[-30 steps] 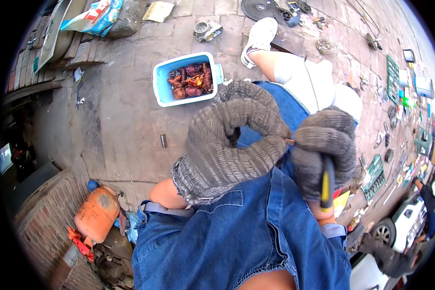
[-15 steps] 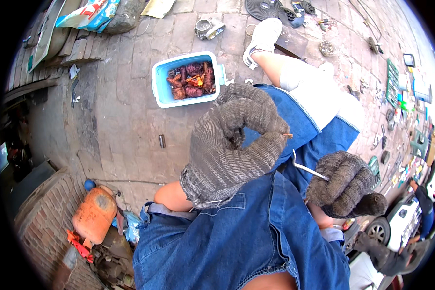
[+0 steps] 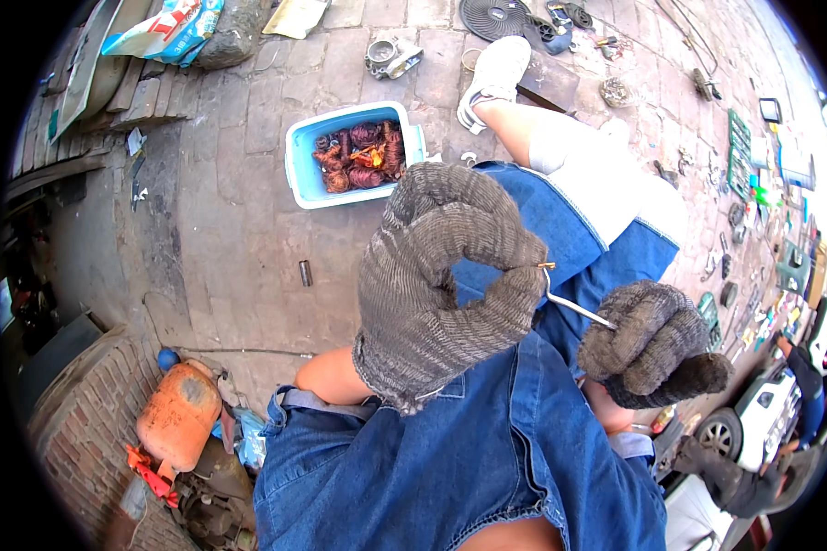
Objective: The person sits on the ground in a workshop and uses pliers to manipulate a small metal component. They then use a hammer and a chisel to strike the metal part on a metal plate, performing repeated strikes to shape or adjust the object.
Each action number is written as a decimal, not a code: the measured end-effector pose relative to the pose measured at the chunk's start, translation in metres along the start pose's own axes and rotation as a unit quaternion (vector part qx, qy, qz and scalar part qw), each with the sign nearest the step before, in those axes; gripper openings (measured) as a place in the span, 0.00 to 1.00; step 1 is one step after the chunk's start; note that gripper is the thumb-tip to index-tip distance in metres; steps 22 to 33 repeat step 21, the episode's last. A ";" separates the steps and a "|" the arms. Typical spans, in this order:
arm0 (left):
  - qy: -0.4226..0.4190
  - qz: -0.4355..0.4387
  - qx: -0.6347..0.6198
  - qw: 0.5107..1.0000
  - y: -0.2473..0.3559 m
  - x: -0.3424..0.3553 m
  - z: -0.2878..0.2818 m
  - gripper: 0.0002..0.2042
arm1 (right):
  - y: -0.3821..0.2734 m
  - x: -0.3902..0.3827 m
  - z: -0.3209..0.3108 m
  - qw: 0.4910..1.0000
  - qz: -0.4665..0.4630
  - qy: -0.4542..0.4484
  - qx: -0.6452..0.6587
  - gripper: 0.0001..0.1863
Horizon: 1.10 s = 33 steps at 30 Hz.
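In a dark grey knitted glove, my left hand (image 3: 446,285) pinches thumb against fingertip. A small copper-coloured piece (image 3: 549,265) pokes out of that pinch; the rest of it is hidden by the glove. My right hand (image 3: 652,344), gloved too, is closed round a thin metal hook (image 3: 579,309) with a bent end. The hook's tip meets the copper-coloured piece at the left fingertips. Both hands are above my lap, over blue denim. Beyond the left hand stands a light blue plastic tub (image 3: 294,151) with several coils of copper wire (image 3: 368,156) in it.
A short metal cylinder (image 3: 305,273) lies on the brick paving left of my hand. An orange tank (image 3: 179,415) stands at the lower left. At the top are a round black fan grille (image 3: 493,16) and a metal part (image 3: 392,58). Tools and a green case (image 3: 739,151) lie to the right.
The hook in my right hand has swung up and left, from apart to touching the copper-coloured piece. My left hand has shifted slightly and keeps its pinch.
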<state>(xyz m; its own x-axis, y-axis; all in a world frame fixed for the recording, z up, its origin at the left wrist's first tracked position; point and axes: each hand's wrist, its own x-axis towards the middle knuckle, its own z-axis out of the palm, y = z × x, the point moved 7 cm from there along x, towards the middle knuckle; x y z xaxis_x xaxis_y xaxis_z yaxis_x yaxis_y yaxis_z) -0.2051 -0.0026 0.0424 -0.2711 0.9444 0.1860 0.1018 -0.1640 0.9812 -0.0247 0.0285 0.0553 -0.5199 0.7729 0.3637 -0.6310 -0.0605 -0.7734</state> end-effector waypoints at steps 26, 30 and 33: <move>-0.144 -0.156 -0.123 0.970 -0.017 -0.012 0.026 0.07 | 0.018 0.001 -0.006 0.997 -0.005 0.009 0.075 0.36; -0.144 -0.156 -0.123 0.970 -0.017 -0.012 0.026 0.07 | 0.018 0.001 -0.006 0.997 -0.005 0.009 0.075 0.36; -0.144 -0.156 -0.123 0.970 -0.017 -0.012 0.026 0.07 | 0.018 0.001 -0.006 0.997 -0.005 0.009 0.075 0.36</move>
